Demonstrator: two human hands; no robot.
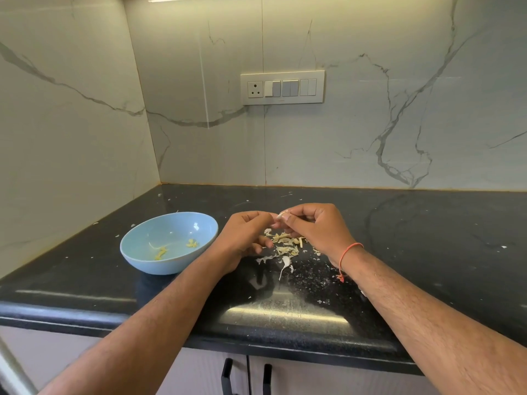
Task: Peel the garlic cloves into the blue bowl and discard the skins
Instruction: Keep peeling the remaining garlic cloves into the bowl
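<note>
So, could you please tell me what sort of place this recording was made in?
Most likely a home kitchen: a black stone countertop against marble-look wall tiles, a wall switch and socket panel, and cabinet doors with black handles below.

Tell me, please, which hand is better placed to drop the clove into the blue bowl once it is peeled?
Probably the left hand: it lies right beside the blue bowl, while the right hand is farther away, over the skins. Both pinch the clove.

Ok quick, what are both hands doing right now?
Left hand: fingertips pinch the garlic clove.
Right hand: pinches the same garlic clove, above the skins.
</note>
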